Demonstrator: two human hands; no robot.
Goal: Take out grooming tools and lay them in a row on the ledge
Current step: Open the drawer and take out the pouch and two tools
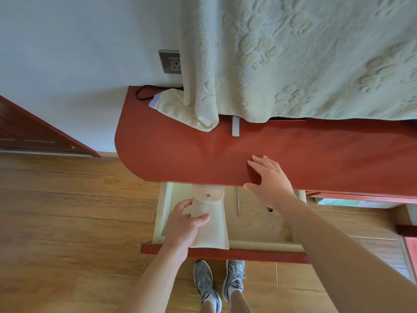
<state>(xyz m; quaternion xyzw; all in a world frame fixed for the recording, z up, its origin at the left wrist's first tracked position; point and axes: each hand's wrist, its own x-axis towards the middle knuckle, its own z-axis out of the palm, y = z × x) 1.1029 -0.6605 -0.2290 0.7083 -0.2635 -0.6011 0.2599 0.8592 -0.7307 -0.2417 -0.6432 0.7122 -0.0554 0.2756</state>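
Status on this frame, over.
Left hand grips beige snap-flap pouch in open cream drawer. Right hand flat on red wooden ledge. Thin metal tool lies in drawer.

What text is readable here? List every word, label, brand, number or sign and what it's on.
None can be read.
Wall socket: no legible marking.
Pouch: plain, only a snap button.
Green-and-white object below the ledge: any print is too blurred.
Shoes: dark side mark, no legible letters.
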